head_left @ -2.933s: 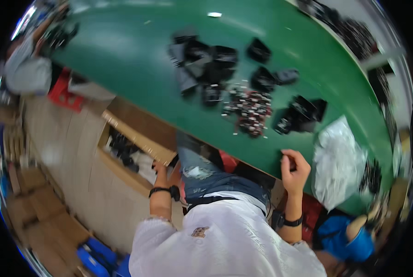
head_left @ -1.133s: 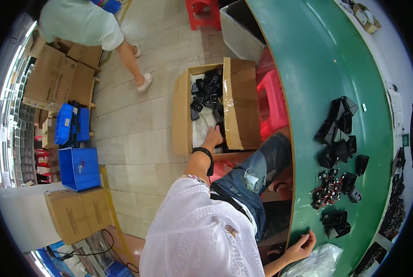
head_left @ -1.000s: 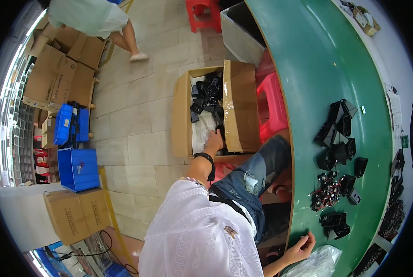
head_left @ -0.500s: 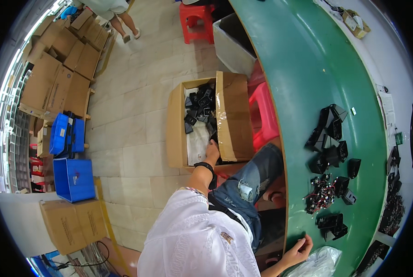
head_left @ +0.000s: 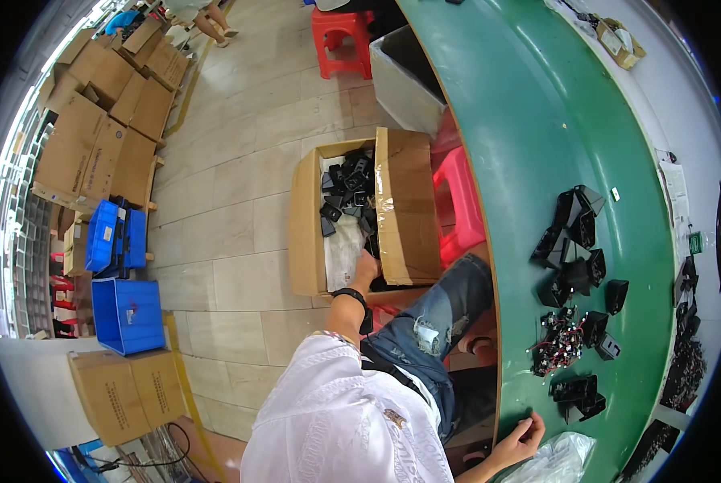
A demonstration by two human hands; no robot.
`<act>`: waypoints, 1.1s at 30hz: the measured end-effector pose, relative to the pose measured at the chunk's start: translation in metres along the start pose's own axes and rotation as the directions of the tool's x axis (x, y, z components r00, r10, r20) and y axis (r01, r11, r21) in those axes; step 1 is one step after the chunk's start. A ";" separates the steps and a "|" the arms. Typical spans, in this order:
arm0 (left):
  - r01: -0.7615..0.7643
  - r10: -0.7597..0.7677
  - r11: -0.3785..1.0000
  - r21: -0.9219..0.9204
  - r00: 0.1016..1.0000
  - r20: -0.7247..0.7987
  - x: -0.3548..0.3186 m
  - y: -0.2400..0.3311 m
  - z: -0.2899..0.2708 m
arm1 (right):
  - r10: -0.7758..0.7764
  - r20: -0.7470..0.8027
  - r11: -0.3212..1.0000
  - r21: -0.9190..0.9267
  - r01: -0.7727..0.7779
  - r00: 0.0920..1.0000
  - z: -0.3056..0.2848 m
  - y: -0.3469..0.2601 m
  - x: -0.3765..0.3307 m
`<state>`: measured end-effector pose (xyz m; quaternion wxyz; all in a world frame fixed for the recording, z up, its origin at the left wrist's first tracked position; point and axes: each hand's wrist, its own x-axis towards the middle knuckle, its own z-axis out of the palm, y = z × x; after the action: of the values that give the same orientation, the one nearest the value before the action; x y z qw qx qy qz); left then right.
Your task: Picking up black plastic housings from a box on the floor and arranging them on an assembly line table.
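My left hand (head_left: 365, 266), with a black band on its wrist, reaches down into an open cardboard box (head_left: 308, 233). Its fingers are hidden among the contents near the box's right flap, so what they touch is not visible. Several black plastic housings (head_left: 347, 181) lie heaped in the box, mostly toward its far end. On the green table's near edge rests my right hand (head_left: 523, 437), fingers loosely curled and a little apart, nothing in them. A clear plastic bag (head_left: 566, 455) lies just beside it. Farther along the table are a bundle of small wired parts (head_left: 557, 342) and more black housings (head_left: 574, 274).
The green table (head_left: 529, 121) runs along my right. Red stools (head_left: 462, 201) and a grey bin (head_left: 409, 88) stand by its edge. Blue crates (head_left: 127, 318) and stacked cartons (head_left: 95, 153) line the left side. A person's legs (head_left: 211, 24) show at the far left.
My left hand has shifted slightly lower and more out of sight in the box. The right hand stays in place. The person at the far left has moved farther away.
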<state>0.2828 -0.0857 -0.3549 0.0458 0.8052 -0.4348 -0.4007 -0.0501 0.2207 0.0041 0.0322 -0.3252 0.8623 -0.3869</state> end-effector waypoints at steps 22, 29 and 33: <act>-0.240 0.175 0.947 0.213 0.943 0.282 0.096 -0.082 0.075 | 0.000 -0.006 0.999 0.035 0.000 1.000 0.003 0.002 0.003; -0.749 0.516 0.162 0.642 0.619 0.592 0.121 -0.064 0.079 | -0.076 -0.078 0.991 -0.117 0.067 0.994 -0.003 -0.017 0.001; -0.759 0.333 0.471 0.450 0.625 0.706 0.120 -0.033 0.079 | -0.032 -0.089 0.993 -0.114 0.021 0.996 -0.003 -0.025 0.000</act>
<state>0.2867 -0.1323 -0.4947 -0.2607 0.4171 -0.7922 -0.3611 -0.0377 0.2107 0.0232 -0.0306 -0.3200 0.8790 -0.3522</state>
